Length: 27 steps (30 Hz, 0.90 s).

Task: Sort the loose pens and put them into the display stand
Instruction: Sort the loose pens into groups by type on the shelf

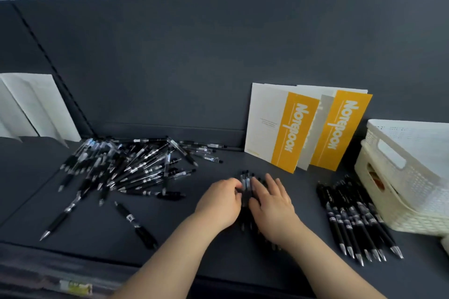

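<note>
A big heap of loose black pens [136, 165] lies on the dark shelf at left. A small bundle of pens [246, 184] lies in the middle between my two hands. My left hand [220, 201] has its fingers curled against the bundle's left side. My right hand [272, 201] lies over the bundle from the right with fingers nearly straight. A tidy row of black pens [357, 221], tips toward me, lies at right. No display stand is in view.
Two yellow-and-white notebooks [286, 128] lean on the dark back panel. A stack of white perforated baskets [408, 172] stands at far right. White open booklets [31, 107] stand at far left. Single pens [136, 222] lie near the front edge.
</note>
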Available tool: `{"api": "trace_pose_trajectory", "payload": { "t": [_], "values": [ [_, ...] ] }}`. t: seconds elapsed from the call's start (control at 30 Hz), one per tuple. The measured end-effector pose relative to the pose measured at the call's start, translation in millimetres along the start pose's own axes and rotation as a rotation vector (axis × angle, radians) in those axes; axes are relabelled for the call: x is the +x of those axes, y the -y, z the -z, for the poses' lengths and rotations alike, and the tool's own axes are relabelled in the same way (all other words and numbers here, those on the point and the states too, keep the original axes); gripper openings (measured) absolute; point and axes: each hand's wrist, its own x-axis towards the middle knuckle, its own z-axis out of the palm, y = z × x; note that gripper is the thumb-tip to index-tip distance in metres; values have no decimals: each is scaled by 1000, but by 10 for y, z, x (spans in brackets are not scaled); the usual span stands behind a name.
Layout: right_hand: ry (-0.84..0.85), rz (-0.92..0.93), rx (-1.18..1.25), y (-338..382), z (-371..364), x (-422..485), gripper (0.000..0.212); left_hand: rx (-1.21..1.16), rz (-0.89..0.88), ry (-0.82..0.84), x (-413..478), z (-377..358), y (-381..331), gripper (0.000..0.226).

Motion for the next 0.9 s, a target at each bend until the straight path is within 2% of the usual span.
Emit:
{"api": "trace_pose_trajectory", "payload": {
  "t": [0.1,0.2,0.37,0.53,0.7,0.9],
  "values": [
    [-87,40,13,134,14,9,51,50,-8,-53,-19,252,310,35],
    [-125,148,30,404,-33,50,46,163,83,-93,-37,585,755,43],
    [-37,331,7,978,-345,221,40,219,208,-76,-6,1028,1391,53],
    [159,409,-111,1513,-624,392,26,245,151,9,129,1233,1726,54],
    [35,180,-186,1668,-768,596,21,388,79,87,338,1262,1807,51],
    [-68,-22,106,1842,-780,742,16,427,68,127,583,1224,1771,54]
  ]
}}
